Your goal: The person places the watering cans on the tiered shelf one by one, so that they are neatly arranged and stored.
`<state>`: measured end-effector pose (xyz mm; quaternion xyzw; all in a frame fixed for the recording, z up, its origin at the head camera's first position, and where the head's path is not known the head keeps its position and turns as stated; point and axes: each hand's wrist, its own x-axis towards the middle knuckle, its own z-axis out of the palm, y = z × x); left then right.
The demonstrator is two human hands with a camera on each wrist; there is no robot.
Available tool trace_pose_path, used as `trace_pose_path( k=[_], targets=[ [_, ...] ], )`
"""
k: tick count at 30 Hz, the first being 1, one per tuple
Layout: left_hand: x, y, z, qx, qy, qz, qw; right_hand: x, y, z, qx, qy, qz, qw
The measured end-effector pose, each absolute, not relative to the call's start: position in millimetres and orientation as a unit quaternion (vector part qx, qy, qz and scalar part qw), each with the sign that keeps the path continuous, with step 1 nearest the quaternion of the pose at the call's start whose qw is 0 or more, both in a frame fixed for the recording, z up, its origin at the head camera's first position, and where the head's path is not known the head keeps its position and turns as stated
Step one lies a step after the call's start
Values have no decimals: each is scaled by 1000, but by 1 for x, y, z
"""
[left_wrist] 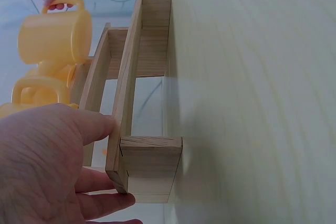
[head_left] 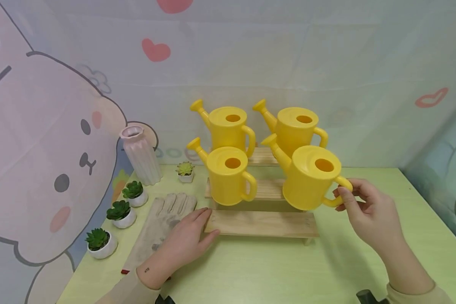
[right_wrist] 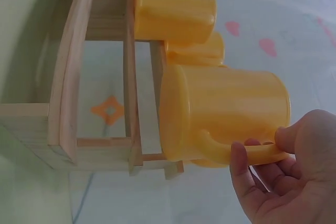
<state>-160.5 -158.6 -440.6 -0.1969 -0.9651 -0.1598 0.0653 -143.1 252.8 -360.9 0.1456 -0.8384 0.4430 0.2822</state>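
A yellow watering can [head_left: 312, 177] is held by its handle in my right hand [head_left: 372, 213], thumb and fingers curled round the handle. It tilts slightly at the right end of the middle step; whether its base touches the wood I cannot tell. My left hand [head_left: 188, 238] grips the left end of the lowest step of a wooden tiered stand [head_left: 262, 223], thumb on one side and fingers at the end [left_wrist: 107, 205]. Another yellow watering can [head_left: 228, 177] stands on the middle step at left. Two more, a left can [head_left: 228, 126] and a right can [head_left: 294, 131], occupy the top step.
Left of the stand lies a grey work glove [head_left: 156, 232]. Along the table's left side are several small potted succulents [head_left: 122, 215] and a pink ribbed vase [head_left: 141, 156]. A printed cloth [head_left: 346, 63] hangs behind the pale green table [head_left: 270, 274].
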Motion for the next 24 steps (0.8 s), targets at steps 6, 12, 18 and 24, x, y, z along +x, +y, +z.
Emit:
trace_pose_path(
  k=[6,12,18,24],
  targets=[
    [-161,-159,-441,-197,-965,-162,65,-146,251,-367,139,-850,433,264],
    [-161,-159,-441,-197,-965,-162,67,-147,249,-371,129,-857,432,248],
    [-161,-159,-441,-197,-965,-161,69,-148,246,-375,129,-860,429,244],
    [-160,-159,-441,-196,-965,-157,69,-149,243,-377,122,-862,425,247]
  ],
)
